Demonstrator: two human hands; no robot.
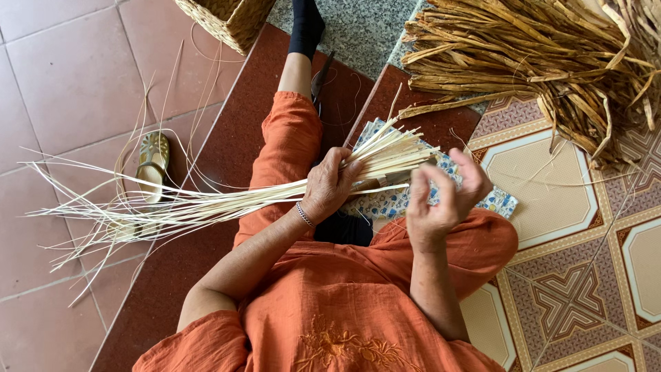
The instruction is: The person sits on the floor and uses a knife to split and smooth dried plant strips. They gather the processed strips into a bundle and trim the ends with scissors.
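Two bare hands work over your lap as you sit on a tiled floor (571, 289) in orange clothes. Your left hand (329, 186) is clenched around a bundle of pale split straw strips (206, 207), gripping it close to the cut ends; those ends fan out just past your fingers toward your right, while the long loose tails trail off to your left across the red tiles and over a sandal (153, 165). Your right hand (441, 196) is raised just beside the fanned ends, fingers curled and partly spread; you cannot tell from here whether it pinches a single strip or holds nothing. A blue patterned cloth (496, 201) lies under both hands. Judging by the pose, you are sorting or evening up the strip ends, so the next move likely calls for a light fingertip pinch on one strip while the left grip stays firm. A heap of dry brown straw (551, 55) lies beyond your right hand, and a woven basket (227, 21) stands beyond your left leg.
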